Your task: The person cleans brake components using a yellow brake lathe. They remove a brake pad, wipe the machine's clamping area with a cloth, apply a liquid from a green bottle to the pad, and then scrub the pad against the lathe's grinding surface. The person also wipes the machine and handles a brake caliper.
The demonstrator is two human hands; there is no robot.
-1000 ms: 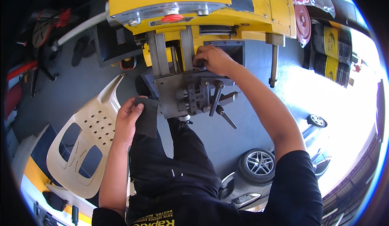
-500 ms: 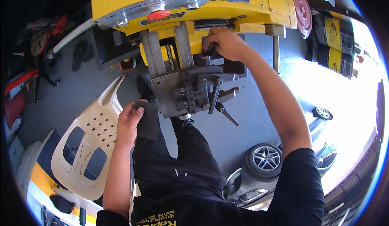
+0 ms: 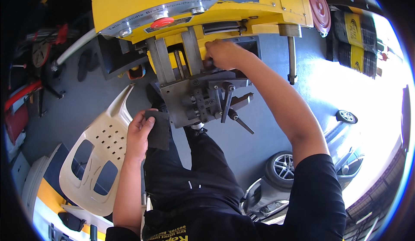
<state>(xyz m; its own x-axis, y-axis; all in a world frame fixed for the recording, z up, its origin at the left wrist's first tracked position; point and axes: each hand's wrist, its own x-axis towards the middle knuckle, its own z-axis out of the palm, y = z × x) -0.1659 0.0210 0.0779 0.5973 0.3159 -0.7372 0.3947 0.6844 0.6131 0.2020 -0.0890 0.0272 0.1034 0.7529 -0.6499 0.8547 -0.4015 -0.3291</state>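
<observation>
Between the thumb and fingers of my left hand (image 3: 138, 134) is a dark grey sheet of sandpaper (image 3: 159, 132), held upright beside the carriage. My right hand (image 3: 223, 55) reaches up to the yellow brake lathe (image 3: 268, 7), right of its two steel slide rails (image 3: 190, 53). Its fingers are curled in around something dark that I cannot make out. Just below that hand lies the grey steel carriage plate (image 3: 176, 105), bearing a black tool holder (image 3: 199, 100) and two clamp levers (image 3: 227, 105). A threaded screw (image 3: 179, 63) runs between the rails.
A red stop button (image 3: 162, 22) juts from the lathe's front panel. To its right a metal rod (image 3: 292, 61) hangs down. A cream plastic chair (image 3: 108, 141) stands at my left. On the right are a grey car (image 3: 266, 195) and stacked black-and-yellow packages (image 3: 356, 42).
My right hand has shifted left and slightly down, toward the slide rails. The sandpaper stays in my left hand. The view has moved a little, showing the lathe higher.
</observation>
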